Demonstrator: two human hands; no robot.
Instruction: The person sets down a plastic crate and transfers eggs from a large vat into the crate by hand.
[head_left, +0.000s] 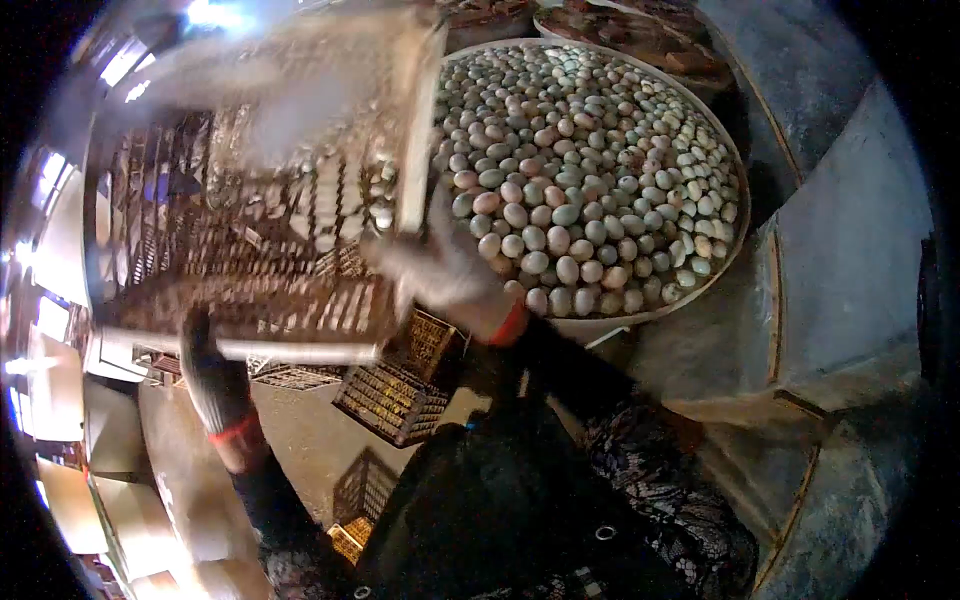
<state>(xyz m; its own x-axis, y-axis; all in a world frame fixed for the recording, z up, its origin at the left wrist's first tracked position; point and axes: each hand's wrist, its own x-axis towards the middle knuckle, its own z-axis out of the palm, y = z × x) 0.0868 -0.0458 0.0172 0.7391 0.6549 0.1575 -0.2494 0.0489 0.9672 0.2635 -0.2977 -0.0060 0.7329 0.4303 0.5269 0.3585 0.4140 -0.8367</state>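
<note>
A large slatted tray with a pale frame is raised at the left, blurred by motion. My left hand, in a light glove with a red band at the wrist, holds its lower edge. My right hand, gloved the same way, is at the tray's right side with its fingers around the frame. A few pale eggs show through or on the tray near that side. Just right of the tray, a big round container is heaped with whitish, greenish and pinkish eggs.
Slatted crates stand on the floor below the tray, and a yellow one is lower down. More round containers with brown contents are at the top. Grey panels line the right; pale bins line the left.
</note>
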